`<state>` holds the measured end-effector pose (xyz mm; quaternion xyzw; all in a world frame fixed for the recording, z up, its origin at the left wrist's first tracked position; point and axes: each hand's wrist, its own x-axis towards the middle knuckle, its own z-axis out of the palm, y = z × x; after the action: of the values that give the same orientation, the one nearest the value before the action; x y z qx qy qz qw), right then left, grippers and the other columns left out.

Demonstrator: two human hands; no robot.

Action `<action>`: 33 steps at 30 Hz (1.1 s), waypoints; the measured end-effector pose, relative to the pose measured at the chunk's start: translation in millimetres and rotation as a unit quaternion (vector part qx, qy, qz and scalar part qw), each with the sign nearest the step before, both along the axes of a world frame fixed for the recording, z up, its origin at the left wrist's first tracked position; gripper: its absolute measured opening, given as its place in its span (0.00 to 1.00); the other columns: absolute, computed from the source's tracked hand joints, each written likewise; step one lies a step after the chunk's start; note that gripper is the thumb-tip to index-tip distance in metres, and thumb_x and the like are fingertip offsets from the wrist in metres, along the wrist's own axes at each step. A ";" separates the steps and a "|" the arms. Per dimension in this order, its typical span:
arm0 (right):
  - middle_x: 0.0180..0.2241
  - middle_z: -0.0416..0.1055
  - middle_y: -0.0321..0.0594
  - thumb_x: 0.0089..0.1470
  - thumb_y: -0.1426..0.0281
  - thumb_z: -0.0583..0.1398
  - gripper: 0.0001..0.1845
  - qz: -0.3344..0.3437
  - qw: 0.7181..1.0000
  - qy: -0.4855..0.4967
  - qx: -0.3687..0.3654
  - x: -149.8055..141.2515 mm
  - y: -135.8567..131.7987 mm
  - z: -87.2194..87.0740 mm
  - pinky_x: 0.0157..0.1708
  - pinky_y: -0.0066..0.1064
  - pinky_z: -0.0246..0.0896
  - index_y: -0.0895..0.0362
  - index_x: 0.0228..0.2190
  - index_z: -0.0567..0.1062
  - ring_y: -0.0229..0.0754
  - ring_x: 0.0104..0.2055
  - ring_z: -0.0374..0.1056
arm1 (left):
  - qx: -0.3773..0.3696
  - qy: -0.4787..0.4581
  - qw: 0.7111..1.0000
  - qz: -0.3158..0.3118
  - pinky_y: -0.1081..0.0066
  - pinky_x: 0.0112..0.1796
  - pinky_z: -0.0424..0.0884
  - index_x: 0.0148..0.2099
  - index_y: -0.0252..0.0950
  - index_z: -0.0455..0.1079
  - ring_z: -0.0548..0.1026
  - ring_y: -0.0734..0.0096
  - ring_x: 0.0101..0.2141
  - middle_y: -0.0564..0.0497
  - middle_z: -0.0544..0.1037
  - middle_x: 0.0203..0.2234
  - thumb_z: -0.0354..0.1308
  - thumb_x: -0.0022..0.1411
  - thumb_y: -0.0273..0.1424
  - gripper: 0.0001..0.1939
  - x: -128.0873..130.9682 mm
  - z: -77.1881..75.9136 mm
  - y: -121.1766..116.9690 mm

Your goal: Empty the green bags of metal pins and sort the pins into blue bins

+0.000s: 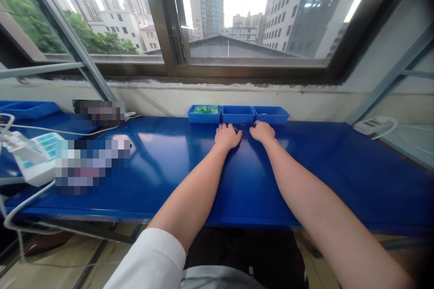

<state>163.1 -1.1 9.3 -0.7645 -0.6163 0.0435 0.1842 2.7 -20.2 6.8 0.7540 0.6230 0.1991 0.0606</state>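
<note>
Both my hands rest at the far side of the blue table. My left hand lies palm down with its fingers spread, just in front of the left and middle blue bins. Close by on its right, my right hand is by the front of the right bin, its fingers partly bent and the thumb apart. A few thin, wire-like metal pieces lie between the hands, too small to name. The left bin contains a green packet. The middle bin and right bin stand beside it.
A white power strip with cables and a blurred object lie on the left. Farther back are a blurred dark device and blue trays. A white socket block stands at the right, near a grey metal frame. Behind is a window wall.
</note>
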 end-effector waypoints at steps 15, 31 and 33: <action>0.45 0.67 0.52 0.48 0.71 0.57 0.12 -0.033 0.997 0.000 0.073 -1.8 -11.2 3.9 0.47 0.47 0.55 0.54 0.34 0.80 0.57 0.51 0.58 | -0.039 0.031 0.998 -0.044 0.55 0.60 0.45 0.61 0.26 0.56 0.44 0.46 0.64 0.33 0.50 0.64 0.39 0.60 0.53 0.39 1.7 -3.1 5.8; 0.42 0.73 0.51 0.52 0.72 0.56 0.10 0.091 0.995 0.016 0.025 1.1 -3.6 -1.4 0.43 0.36 0.61 0.59 0.37 0.75 0.49 0.46 0.68 | 0.070 0.001 0.996 -0.056 0.53 0.57 0.51 0.59 0.40 0.59 0.52 0.53 0.60 0.41 0.56 0.61 0.46 0.63 0.44 0.25 0.0 -0.8 1.8; 0.37 0.74 0.46 0.53 0.72 0.55 0.08 0.111 0.985 0.105 0.080 0.4 -0.8 -3.3 0.41 0.33 0.61 0.58 0.36 0.73 0.44 0.40 0.69 | 0.089 -0.009 0.994 -0.067 0.55 0.56 0.52 0.58 0.42 0.61 0.54 0.55 0.59 0.43 0.59 0.59 0.47 0.63 0.41 0.22 0.6 0.8 0.5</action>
<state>163.5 -1.9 6.0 -0.6649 -0.6764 0.0938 0.3026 3.3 -19.7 7.6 0.7950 0.5500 0.2556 0.0120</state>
